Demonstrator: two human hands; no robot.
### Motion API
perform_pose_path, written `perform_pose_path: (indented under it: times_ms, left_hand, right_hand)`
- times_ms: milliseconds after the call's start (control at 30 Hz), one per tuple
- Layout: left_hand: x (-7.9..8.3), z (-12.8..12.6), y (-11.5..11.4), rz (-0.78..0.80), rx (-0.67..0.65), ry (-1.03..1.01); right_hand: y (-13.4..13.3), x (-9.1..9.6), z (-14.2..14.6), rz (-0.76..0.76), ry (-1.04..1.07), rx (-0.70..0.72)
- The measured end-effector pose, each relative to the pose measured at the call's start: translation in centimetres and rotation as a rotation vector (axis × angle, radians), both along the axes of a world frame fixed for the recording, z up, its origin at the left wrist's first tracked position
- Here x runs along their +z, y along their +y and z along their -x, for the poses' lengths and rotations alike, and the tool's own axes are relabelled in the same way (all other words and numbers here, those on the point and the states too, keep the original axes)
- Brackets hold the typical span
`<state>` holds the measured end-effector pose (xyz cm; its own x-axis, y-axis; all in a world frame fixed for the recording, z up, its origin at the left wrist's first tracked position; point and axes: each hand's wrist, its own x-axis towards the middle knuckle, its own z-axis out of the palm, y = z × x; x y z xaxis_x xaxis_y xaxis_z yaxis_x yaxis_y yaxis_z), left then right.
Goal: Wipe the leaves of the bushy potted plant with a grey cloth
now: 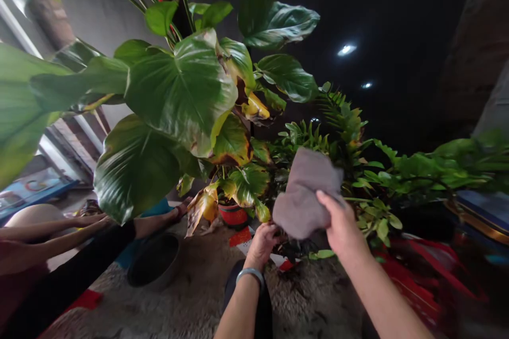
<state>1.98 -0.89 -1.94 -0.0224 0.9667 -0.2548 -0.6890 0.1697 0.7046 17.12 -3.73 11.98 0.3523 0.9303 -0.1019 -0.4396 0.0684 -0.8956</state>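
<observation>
My right hand (341,226) grips a folded greyish cloth (304,190), thumb on top, held up in front of the plants. The cloth is slightly smeared by motion. Just below and left of it is my left hand (261,246), with a pale bangle (250,274) at the wrist. Its fingers are curled in near the low foliage, and what they hold, if anything, is hidden. Beside it hangs a small yellow-green leaf (262,211). A large-leaved plant (183,85) with some browned, yellowed leaves rises to the left.
A red pot (233,215) stands under the large leaves. Left of it is a dark basin (154,262) on the ground, near another person's arms (59,235). Leafy plants (421,169) and red bags (413,280) line the right. Behind is a dark glossy wall (389,37).
</observation>
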Motion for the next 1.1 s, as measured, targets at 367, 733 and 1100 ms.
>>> perform_pose_path:
  times_ms: [367, 733, 1100]
  left_hand:
    - [-0.8, 1.2, 0.2, 0.025, -0.028, 0.009]
    - [-1.2, 1.1, 0.1, 0.014, -0.055, 0.035]
    - [-0.8, 1.0, 0.0, -0.018, -0.110, 0.057]
  right_hand:
    - [-1.4, -2.2, -5.1, 0.001, -0.076, -0.147]
    - [-7.9, -5.0, -2.2, 0.428, 0.116, 0.256]
    - [-3.7, -3.7, 0.5, 0.444, 0.256, 0.146]
